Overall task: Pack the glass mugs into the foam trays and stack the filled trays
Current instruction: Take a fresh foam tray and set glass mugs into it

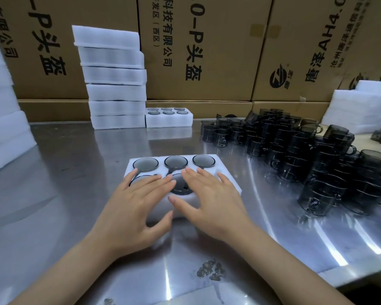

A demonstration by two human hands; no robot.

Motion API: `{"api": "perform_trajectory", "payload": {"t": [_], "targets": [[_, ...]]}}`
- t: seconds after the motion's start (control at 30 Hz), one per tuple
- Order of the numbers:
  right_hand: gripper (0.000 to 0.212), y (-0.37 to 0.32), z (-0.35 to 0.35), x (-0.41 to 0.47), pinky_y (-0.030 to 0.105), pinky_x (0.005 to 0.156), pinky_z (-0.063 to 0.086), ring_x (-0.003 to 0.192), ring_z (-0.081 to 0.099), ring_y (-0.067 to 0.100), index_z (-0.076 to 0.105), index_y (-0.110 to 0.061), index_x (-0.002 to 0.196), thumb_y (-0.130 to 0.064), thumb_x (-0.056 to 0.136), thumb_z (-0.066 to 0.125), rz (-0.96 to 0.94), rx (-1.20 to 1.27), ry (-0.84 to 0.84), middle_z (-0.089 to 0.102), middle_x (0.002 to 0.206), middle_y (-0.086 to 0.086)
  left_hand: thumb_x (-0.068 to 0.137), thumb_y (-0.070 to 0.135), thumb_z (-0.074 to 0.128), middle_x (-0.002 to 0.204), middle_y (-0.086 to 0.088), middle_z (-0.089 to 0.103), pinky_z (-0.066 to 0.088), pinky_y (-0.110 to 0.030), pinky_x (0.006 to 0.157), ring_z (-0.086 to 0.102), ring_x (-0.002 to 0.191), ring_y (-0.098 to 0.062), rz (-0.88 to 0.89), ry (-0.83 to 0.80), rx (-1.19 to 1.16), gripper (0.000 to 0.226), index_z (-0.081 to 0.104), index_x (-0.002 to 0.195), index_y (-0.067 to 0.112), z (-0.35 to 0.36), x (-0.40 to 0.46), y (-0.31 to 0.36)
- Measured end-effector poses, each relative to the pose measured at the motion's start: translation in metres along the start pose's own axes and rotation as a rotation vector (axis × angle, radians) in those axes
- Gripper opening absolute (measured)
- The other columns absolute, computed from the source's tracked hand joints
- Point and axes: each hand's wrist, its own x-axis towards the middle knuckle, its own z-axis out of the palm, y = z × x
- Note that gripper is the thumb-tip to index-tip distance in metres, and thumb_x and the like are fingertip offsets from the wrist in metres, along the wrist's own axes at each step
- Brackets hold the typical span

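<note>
Both hands, left hand [139,201] and right hand [209,199], rest with fingers spread flat atop the filled foam tray [226,172], whose long axis runs nine-to-three, the stack of filled trays [116,93] toward eleven o'clock.

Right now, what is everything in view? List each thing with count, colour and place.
near foam tray: one, white, centre of table, under both hands; three mugs show in its far row, one more between the hands.
single filled tray: one, white, six mugs, beside the tall stack.
tall tray stack: six trays, white, far left of centre.
loose glass mugs: many, smoky grey, piled on the right; too many to count.
foam piles: white, at left edge and far right.
cardboard boxes: brown, printed, behind the table.
metal table: one, silver.
left hand: fingers straight, resting on the near tray.
right hand: fingers straight, resting on the near tray.
</note>
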Motion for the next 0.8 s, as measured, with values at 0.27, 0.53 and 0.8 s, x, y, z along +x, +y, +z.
{"api": "perform_trajectory", "payload": {"t": [0.27,0.53,0.8], "targets": [[0.043,0.030,-0.012,0.006,0.036,0.113,0.010,0.134,0.029,0.010,0.058,-0.027,0.125,-0.051,0.095,0.038,0.272,0.136,0.450,0.051,0.135,-0.010,0.085,0.038,0.042,0.133,0.006,0.056,0.025,-0.034,0.106,0.049,0.119,-0.011,-0.012,-0.029,0.018,0.053,0.056,0.131,0.015,-0.001,-0.004,-0.001],[0.051,0.083,-0.028,-0.006,0.058,0.112,0.000,0.136,0.013,0.046,0.049,-0.010,0.129,-0.038,0.087,0.057,0.874,-0.096,0.444,0.028,0.149,0.018,0.087,0.035,0.043,0.131,0.007,0.055,0.033,-0.025,0.098,0.051,0.118,-0.012,-0.027,0.038,-0.071,0.048,0.057,0.129,0.016,-0.001,-0.006,-0.004],[0.052,0.082,-0.024,-0.007,0.050,0.113,0.004,0.129,0.030,0.039,0.042,-0.016,0.134,-0.044,0.090,0.046,0.875,-0.199,0.186,0.031,0.148,0.013,0.087,0.036,0.043,0.128,0.013,0.053,0.034,-0.022,0.092,0.050,0.115,-0.010,-0.042,0.086,-0.086,0.046,0.057,0.127,0.017,0.001,-0.008,-0.006]]}}
